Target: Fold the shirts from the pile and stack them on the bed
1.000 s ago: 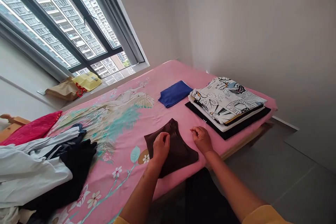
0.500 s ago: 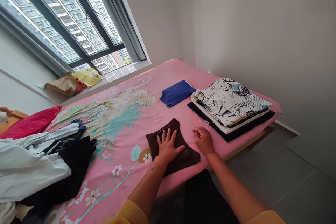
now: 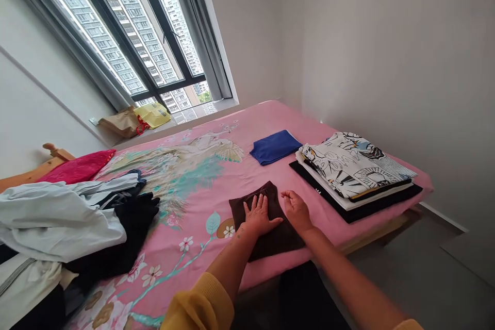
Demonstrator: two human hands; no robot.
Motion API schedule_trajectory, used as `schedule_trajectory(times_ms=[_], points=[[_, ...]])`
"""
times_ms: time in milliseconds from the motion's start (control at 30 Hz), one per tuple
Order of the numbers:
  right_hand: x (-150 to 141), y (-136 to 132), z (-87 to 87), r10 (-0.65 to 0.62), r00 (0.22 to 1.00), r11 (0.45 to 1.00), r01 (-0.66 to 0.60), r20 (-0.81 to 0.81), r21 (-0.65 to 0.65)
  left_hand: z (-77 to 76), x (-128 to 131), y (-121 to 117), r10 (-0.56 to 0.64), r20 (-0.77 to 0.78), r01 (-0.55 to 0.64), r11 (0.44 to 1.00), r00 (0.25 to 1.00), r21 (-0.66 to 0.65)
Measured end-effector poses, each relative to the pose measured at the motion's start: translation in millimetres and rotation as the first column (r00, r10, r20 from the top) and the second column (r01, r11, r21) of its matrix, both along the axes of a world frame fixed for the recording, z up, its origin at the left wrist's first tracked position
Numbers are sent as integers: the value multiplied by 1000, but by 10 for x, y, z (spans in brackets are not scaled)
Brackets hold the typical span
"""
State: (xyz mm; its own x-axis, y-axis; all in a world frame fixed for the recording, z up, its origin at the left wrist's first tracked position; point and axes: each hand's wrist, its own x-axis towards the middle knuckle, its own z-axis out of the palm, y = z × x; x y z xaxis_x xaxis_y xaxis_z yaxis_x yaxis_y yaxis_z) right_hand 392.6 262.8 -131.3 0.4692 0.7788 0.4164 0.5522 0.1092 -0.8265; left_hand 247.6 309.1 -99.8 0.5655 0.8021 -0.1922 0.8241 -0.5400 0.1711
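A folded dark brown garment (image 3: pixel 284 240) lies near the front edge of the bed. My left hand (image 3: pixel 258 215) rests flat on it, fingers spread. Just beside the garment's right edge is my right hand (image 3: pixel 297 211), its fingers curled in and nothing visible in them. To the right sits a stack of folded clothes with a white printed T-shirt (image 3: pixel 353 165) on top and a black garment (image 3: pixel 359 212) at the bottom. Behind the brown garment lies a folded blue garment (image 3: pixel 275 147), partly beside the stack.
The pink patterned bedsheet (image 3: pixel 201 191) covers the bed. At the left is a loose heap of clothes (image 3: pixel 69 216) in white, grey and black, near a red pillow (image 3: pixel 77 165). Paper and yellow bags (image 3: pixel 152 115) stand by the window. Walls border the far side.
My right hand has moved slightly left, closer to the brown garment's edge. My left hand stays flat on the garment. The camera view has turned left and up.
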Motion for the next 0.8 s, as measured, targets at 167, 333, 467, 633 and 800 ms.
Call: schedule_trajectory(times_ms=[167,333,467,633,800], points=[[-473,199,281,298,945,953,-287,134,-95,148,-277,-85,2,173,-15,997,985,73],[-465,307,-32,445,830,843,-262,336,-470,18,-906,-84,219,505,-310,945,835,103],[-411,264,-212,444,785,846,-209,432,-490,-88,-1343,107,312,559,-410,911,768,55],[-433,271,-237,417,782,868,-192,464,-457,13,-1224,168,282,609,-406,911,742,73],[-415,326,-454,406,741,885,-174,534,-432,111,-349,-187,-58,521,-28,988,852,155]])
